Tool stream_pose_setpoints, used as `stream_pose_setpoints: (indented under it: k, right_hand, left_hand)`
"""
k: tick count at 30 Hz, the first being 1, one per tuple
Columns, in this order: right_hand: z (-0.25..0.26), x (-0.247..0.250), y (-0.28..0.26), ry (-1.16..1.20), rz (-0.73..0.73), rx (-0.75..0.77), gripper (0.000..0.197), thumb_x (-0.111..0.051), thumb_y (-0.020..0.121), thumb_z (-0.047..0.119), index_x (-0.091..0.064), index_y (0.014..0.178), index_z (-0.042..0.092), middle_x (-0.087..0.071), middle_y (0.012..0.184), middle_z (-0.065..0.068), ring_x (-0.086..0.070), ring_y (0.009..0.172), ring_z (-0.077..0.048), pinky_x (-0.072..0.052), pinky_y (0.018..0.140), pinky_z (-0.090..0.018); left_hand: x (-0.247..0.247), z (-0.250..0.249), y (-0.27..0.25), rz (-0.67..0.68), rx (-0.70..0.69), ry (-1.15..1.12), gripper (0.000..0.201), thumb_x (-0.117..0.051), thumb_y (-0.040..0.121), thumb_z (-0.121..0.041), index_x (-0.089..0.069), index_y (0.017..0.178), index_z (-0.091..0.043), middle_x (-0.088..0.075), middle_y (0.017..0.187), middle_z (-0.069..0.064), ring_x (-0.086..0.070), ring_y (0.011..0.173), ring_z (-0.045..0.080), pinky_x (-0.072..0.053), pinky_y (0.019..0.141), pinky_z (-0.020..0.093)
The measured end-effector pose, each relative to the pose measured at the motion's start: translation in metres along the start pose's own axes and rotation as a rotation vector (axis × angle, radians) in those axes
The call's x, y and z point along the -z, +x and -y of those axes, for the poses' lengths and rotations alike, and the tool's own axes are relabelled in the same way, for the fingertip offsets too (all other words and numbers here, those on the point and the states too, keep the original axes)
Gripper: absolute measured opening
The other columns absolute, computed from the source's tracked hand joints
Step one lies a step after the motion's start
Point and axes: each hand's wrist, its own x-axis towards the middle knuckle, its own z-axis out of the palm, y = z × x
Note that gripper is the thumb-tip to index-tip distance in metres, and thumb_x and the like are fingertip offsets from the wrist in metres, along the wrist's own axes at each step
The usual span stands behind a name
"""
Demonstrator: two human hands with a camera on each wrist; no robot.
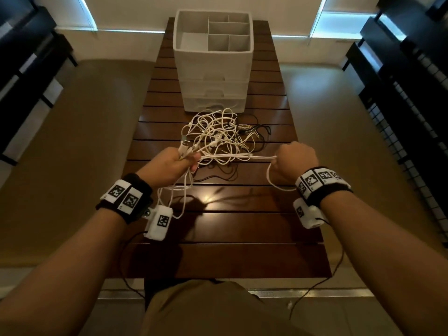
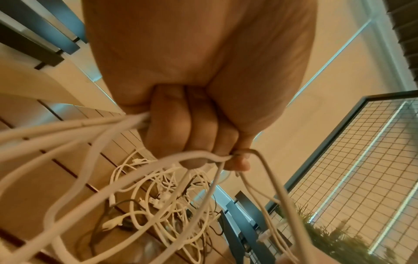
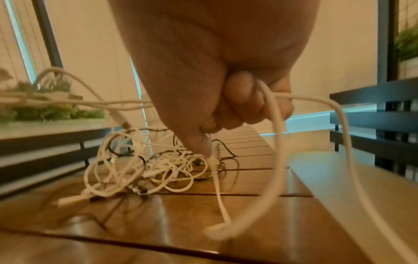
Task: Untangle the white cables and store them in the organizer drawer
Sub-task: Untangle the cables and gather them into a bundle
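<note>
A tangle of white cables (image 1: 215,134) lies on the slatted wooden table (image 1: 218,229), just in front of the white organizer (image 1: 213,69) with its stacked drawers. My left hand (image 1: 174,163) grips a bundle of white cable ends, plugs sticking up from the fist, loops hanging below. My right hand (image 1: 295,158) is fisted round one white cable (image 1: 254,156) stretched taut between both hands. In the left wrist view the fingers (image 2: 181,128) curl round several strands above the pile (image 2: 158,205). In the right wrist view a white loop (image 3: 278,160) hangs from my curled fingers (image 3: 239,92).
Thin black cables (image 1: 257,132) are mixed into the right side of the tangle. The organizer's top tray has open compartments (image 1: 228,30). Dark shelving (image 1: 400,93) stands at the right, dark furniture (image 1: 29,69) at the left. Bare table slats lie between my forearms.
</note>
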Motion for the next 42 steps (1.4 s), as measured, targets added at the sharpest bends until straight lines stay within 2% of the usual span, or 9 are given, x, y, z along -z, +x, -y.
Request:
stream_pose_setpoints:
  k: [11,19,23,26,28,30,33,38,42]
  right_hand:
    - [-0.021,-0.024,-0.001,-0.186,0.518,-0.036,0.038,-0.072,0.092,0.048,-0.072,0.113,0.015,-0.063,0.083,0.000,-0.062,0.075,-0.021,-0.054,0.071,-0.035]
    - [0.024,-0.001,0.008,0.267,0.263,0.376,0.112,-0.086,0.072,0.060,-0.027,0.161,0.025,-0.036,0.160,-0.005,-0.037,0.146,-0.028,-0.040,0.117,-0.052]
    - [0.068,-0.003,0.001,0.517,0.129,0.538,0.090,-0.084,0.080,0.048,-0.039,0.155,0.023,-0.048,0.152,-0.003,-0.047,0.136,-0.018,-0.043,0.111,-0.035]
    - [0.088,-0.010,-0.001,0.603,0.098,0.545,0.027,-0.070,0.096,0.036,-0.067,0.114,0.017,-0.072,0.099,-0.003,-0.066,0.089,-0.020,-0.052,0.079,-0.035]
    - [0.085,-0.013,0.002,0.505,0.043,0.480,0.023,-0.057,0.104,0.038,-0.066,0.100,0.018,-0.066,0.081,-0.001,-0.063,0.074,-0.022,-0.050,0.068,-0.037]
    - [0.071,-0.020,0.004,0.308,0.017,0.395,0.027,-0.046,0.107,0.042,-0.060,0.099,0.020,-0.063,0.085,-0.003,-0.064,0.080,-0.027,-0.045,0.067,-0.036]
    - [0.040,-0.039,0.009,0.086,0.152,0.250,0.028,-0.044,0.107,0.036,-0.064,0.107,0.017,-0.068,0.103,-0.010,-0.067,0.097,-0.035,-0.046,0.073,-0.037]
    - [0.026,-0.055,0.012,-0.149,0.574,0.264,0.038,-0.074,0.093,0.035,-0.068,0.121,0.011,-0.071,0.121,-0.009,-0.066,0.116,-0.031,-0.053,0.093,-0.038]
    - [0.034,-0.014,0.034,-0.019,0.396,0.283,0.046,-0.079,0.084,0.037,-0.060,0.123,0.023,-0.057,0.115,-0.003,-0.064,0.112,-0.030,-0.057,0.091,-0.043]
  left_hand:
    - [-0.020,0.007,0.003,0.152,0.063,0.004,0.048,-0.046,0.108,-0.045,-0.068,0.075,-0.018,-0.037,0.043,-0.008,-0.035,0.038,0.006,-0.033,0.044,0.019]
    - [-0.033,-0.005,0.007,0.251,0.074,0.084,0.051,-0.044,0.109,-0.045,-0.070,0.082,-0.010,-0.042,0.043,-0.011,-0.038,0.041,0.003,-0.033,0.048,0.018]
    - [-0.036,-0.008,0.011,0.213,0.056,-0.042,0.048,-0.048,0.108,-0.044,-0.071,0.081,-0.011,-0.045,0.050,-0.008,-0.041,0.046,0.010,-0.036,0.050,0.023]
    - [-0.034,-0.010,0.011,0.155,0.138,-0.259,0.048,-0.055,0.106,-0.043,-0.067,0.081,-0.003,-0.052,0.054,-0.004,-0.039,0.043,0.009,-0.031,0.043,0.021]
    - [-0.026,-0.011,0.005,0.092,0.150,-0.400,0.051,-0.053,0.105,-0.046,-0.071,0.090,-0.001,-0.049,0.057,0.000,-0.036,0.046,0.013,-0.028,0.041,0.022]
    - [-0.014,-0.009,-0.002,-0.016,0.154,-0.607,0.051,-0.049,0.106,-0.047,-0.075,0.101,-0.003,-0.036,0.055,-0.004,-0.027,0.044,0.011,-0.021,0.040,0.024]
    - [0.010,0.000,-0.011,-0.197,0.172,-0.927,0.053,-0.044,0.108,-0.051,-0.066,0.074,-0.016,-0.028,0.051,-0.006,-0.022,0.040,0.009,-0.018,0.038,0.018]
    - [0.026,0.015,-0.024,-0.209,0.123,-1.325,0.065,-0.034,0.111,-0.049,-0.034,0.051,-0.022,-0.020,0.042,-0.007,-0.010,0.035,0.009,-0.007,0.036,0.017]
    - [0.017,0.017,-0.022,-0.200,0.145,-1.336,0.066,-0.034,0.111,-0.046,-0.033,0.050,-0.022,-0.020,0.042,-0.006,-0.014,0.033,0.008,-0.008,0.035,0.016]
